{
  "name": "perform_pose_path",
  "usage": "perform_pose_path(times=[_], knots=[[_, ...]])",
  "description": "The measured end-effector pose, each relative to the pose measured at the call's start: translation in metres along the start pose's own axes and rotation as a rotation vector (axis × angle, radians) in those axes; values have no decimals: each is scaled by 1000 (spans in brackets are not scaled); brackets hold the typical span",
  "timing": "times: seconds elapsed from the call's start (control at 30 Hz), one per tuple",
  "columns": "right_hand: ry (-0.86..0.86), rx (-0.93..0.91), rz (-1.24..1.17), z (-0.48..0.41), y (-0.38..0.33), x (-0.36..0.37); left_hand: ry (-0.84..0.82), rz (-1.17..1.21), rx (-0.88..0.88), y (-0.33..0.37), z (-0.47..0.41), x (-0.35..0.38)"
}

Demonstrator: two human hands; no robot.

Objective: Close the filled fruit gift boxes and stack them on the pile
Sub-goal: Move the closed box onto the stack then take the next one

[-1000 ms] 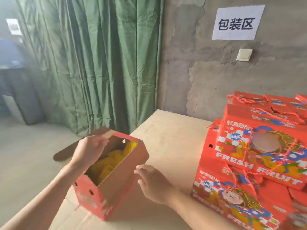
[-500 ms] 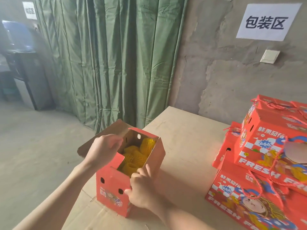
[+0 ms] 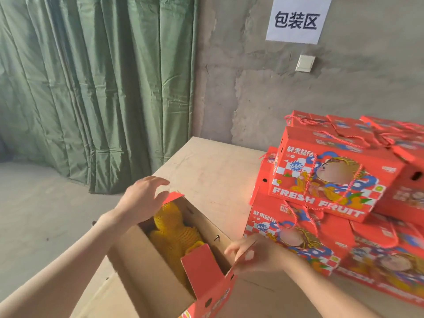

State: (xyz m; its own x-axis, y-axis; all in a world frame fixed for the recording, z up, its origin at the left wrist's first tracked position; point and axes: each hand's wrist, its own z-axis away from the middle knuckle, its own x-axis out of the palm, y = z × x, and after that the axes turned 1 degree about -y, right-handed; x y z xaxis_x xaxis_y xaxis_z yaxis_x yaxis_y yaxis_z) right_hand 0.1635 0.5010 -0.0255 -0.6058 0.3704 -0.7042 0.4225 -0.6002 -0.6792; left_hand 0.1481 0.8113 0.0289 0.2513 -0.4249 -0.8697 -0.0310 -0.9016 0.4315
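**A:** The open box (image 3: 142,260) sits at the near left corner of the worktop (image 3: 218,171), mouth facing up. Its long axis runs away from the camera, with the near end swung a little to the right.

**B:** And it's filled. The fruit (image 3: 174,235), wrapped in yellow foam netting, lies along the length of the box.

**A:** The left hand (image 3: 140,203) is over the far end, fingers spread and only gently bent, holding nothing. The small red far flap (image 3: 173,195) pokes up just under the fingertips, but I can't tell if they touch it.

**B:** The right hand (image 3: 254,255) is at the box's right long side, towards the near end. It's motion-blurred, but the fingers look curled round the red edge there, pinching it.

**A:** The near flap (image 3: 202,265) stands up red and leans inward over the fruit. The brown left wall is still wide open.

**B:** Off to the right is the pile (image 3: 270,216), red closed boxes with rope handles, close beside the right hand.

**A:** The top box (image 3: 332,180) lies skewed on it, long axis running across the view. The "FRESH FRUIT" face is turned towards us.

**B:** Behind all that are a green curtain (image 3: 91,88) on the left and a paper sign (image 3: 298,19) on bare concrete.
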Motion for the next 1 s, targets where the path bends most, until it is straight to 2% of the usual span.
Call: perform_pose_path(times=[0.17, 0.37, 0.47, 0.6, 0.7, 0.8, 0.83, 0.9, 0.97, 1.0], knots=[[-28, 108, 10, 55, 25, -24, -266, -52, -93, -2, -13, 28], [-4, 223, -109, 130, 70, -57, -598, 236, -180, 28, -5, 77], [21, 264, -257, 166, 91, -71, -655, 294, -150, 54, 6, 99], [241, 324, -477, 193, 120, -71, -706, 230, -88, 92, 16, 122], [538, 277, -583, 196, 123, -49, -757, 140, -107, 116, 17, 136], [874, 231, -361, 202, 121, -24, -559, -80, -73, 125, 15, 147], [930, 228, -249, 207, 123, -15, -491, -63, -39, 125, 15, 150], [919, 206, -99, 220, 126, 4, -468, 245, -48, 125, 17, 158], [835, 180, -79, 229, 128, 20, -511, 604, -83, 130, 26, 167], [835, 159, -53, 232, 129, 25, -514, 705, -87, 133, 31, 171]])
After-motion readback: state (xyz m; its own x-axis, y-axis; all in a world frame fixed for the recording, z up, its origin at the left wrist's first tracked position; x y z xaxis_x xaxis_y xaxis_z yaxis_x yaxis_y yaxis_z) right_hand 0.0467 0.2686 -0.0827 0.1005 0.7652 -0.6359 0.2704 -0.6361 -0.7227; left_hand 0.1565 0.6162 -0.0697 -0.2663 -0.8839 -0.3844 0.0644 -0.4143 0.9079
